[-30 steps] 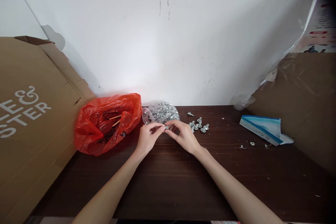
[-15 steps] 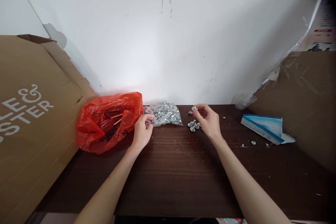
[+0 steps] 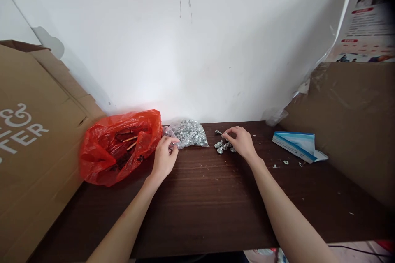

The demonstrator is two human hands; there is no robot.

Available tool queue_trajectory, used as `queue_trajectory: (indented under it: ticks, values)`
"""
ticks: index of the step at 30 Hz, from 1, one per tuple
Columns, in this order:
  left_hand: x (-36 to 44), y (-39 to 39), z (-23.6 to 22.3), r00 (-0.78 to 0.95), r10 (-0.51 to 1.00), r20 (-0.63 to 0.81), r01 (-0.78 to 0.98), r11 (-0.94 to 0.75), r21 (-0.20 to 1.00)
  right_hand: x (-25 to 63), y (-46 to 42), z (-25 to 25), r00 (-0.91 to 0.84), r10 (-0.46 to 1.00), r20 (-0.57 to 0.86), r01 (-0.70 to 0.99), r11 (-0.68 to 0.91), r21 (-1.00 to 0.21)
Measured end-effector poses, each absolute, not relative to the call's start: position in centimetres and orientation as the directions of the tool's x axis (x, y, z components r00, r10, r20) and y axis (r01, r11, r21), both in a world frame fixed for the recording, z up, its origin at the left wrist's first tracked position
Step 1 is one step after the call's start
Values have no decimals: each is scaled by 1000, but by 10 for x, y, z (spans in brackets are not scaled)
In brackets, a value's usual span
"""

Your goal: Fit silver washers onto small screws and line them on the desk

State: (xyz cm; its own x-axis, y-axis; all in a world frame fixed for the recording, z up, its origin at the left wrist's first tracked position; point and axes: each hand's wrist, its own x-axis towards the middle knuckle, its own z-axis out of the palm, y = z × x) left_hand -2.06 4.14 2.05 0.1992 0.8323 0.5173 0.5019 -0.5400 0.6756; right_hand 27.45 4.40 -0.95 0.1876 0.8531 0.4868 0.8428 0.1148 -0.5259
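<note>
My left hand (image 3: 165, 157) has its thumb and fingers closed on the near left edge of a clear plastic bag (image 3: 193, 133) full of small shiny metal pieces. The bag lies on the dark wooden tabletop against the wall. To its right, my right hand (image 3: 241, 143) reaches in with thumb and forefinger pinched at the shank of a metal screw (image 3: 217, 132) with a wide round head. Just below those fingers is a small pile of similar screws (image 3: 220, 150), heads and shanks pointing various ways. Part of the pile is hidden behind the hand.
An open red plastic bag (image 3: 101, 166) with dark pieces and thin sticks stands left of my left hand. A large cardboard box (image 3: 40, 164) flanks it, and another brown carton (image 3: 348, 123) is on the right. A blue-and-white folded packet (image 3: 293, 144) lies among white scraps.
The view has turned slightly right. The screw held up in my right hand has left it; the pile looks larger, and those fingers now pinch the screw lying behind it. My left hand stays put.
</note>
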Motion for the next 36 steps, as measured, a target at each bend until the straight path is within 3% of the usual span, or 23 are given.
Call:
queue_trajectory:
  ticks: [6, 14, 22, 36]
  values:
    - [-18, 41, 18, 213, 835, 508, 506, -539, 673, 270, 47, -18, 188, 854, 485, 893, 57, -446]
    - [-17, 40, 18, 232, 847, 479, 509, -525, 682, 268, 47, -20, 183, 910, 373, 893, 4, -449]
    - [-18, 41, 16, 252, 849, 465, 525, -524, 671, 267, 43, -4, 126, 876, 466, 852, 145, -503]
    - [-15, 37, 21, 262, 865, 428, 512, -501, 698, 251, 42, -14, -11, 950, 312, 968, 88, -235]
